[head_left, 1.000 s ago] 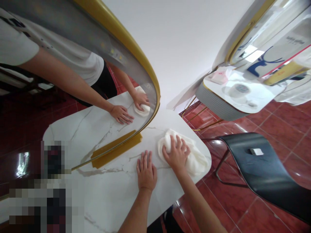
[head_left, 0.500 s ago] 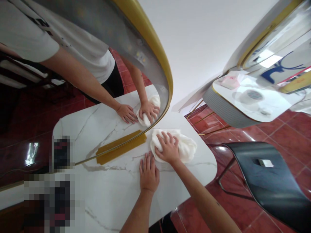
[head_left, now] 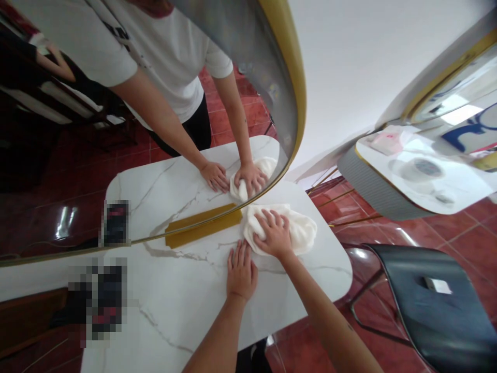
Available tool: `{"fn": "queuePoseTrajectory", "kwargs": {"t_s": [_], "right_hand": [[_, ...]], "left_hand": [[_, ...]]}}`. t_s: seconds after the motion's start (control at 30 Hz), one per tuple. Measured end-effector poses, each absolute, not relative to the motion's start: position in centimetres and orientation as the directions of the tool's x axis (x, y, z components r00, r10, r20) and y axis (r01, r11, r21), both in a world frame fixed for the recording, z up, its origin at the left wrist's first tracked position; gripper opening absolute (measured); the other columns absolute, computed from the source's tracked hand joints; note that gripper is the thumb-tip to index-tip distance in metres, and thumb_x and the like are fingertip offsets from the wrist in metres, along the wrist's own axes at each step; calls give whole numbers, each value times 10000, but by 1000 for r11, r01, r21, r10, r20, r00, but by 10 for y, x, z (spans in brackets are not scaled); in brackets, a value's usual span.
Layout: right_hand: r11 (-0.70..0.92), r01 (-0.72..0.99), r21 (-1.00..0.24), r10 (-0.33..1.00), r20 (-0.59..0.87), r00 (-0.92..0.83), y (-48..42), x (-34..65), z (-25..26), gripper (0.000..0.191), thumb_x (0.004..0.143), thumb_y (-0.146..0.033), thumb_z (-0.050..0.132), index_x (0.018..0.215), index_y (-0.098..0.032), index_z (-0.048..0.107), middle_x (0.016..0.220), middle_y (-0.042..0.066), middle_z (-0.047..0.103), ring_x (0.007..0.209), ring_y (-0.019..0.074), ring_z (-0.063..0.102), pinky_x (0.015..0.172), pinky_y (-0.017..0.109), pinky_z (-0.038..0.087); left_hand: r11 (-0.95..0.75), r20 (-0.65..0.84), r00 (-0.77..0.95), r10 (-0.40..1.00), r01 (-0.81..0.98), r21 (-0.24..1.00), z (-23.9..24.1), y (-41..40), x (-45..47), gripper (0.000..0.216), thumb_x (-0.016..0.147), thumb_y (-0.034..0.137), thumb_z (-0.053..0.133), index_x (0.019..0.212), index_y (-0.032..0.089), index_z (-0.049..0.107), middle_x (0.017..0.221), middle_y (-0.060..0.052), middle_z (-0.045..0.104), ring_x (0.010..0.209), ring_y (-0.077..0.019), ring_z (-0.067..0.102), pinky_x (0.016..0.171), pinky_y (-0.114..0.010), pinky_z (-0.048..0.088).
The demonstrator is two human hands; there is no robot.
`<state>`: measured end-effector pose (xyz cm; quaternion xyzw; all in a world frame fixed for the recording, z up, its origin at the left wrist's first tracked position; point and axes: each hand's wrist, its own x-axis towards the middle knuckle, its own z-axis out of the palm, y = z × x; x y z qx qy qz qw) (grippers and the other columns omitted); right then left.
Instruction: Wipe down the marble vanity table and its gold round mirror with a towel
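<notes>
A folded white cloth (head_left: 303, 231) lies on the white marble-patterned tabletop (head_left: 186, 295), close to the lower edge of a large mirror. My right hand (head_left: 274, 233) presses down on its left part, fingers curved over the fabric and a fold of it bunched between thumb and forefinger. Just left of the cloth, my left hand (head_left: 241, 272) rests palm down on the table with its fingers extended, holding nothing. The fingertips of that hand come near the cloth's lower left edge. Both hands and the cloth also appear in the mirror.
The gold-framed mirror (head_left: 298, 103) meets the table at a gold bracket (head_left: 204, 225). A blurred-out dark object (head_left: 111, 298) is at the left. Right, a black chair (head_left: 438, 295) bears a small white box (head_left: 438, 285); behind it is another white table (head_left: 419, 194).
The camera view has shifted, so the mirror shows more of the person's upper body. Both hands and the cloth stay in nearly the same place on the table.
</notes>
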<state>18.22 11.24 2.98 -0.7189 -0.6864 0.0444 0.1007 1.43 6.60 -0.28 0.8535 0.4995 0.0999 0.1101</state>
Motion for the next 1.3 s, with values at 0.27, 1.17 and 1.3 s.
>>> {"fn": "queuePoseTrajectory", "kwargs": {"t_s": [0.27,1.17,1.3], "right_hand": [[-47,978,-204,990,119,72,16,159,23,575,787,-438,497,1336,-287,420,1415,59,376,1281,315,280,1023,504,157],[-84,990,-117,966,235,110,-17,123,16,488,828,-404,442,1287,-243,479,1343,83,462,1240,312,342,977,514,213],[28,994,-107,974,225,-3,-19,119,16,505,809,-389,454,1299,-268,465,1354,59,453,1261,304,326,994,497,209]], "left_hand": [[-454,67,463,884,814,363,2,64,15,594,824,182,396,1408,182,282,1480,-41,289,1378,-206,197,1139,-445,155],[-301,143,279,950,939,168,4,29,-178,510,897,172,286,1407,177,269,1456,-64,336,1368,-168,220,1101,-405,274],[-255,133,239,962,960,119,7,27,-194,510,893,177,296,1402,185,286,1451,-60,344,1361,-171,241,1099,-401,270]]}}
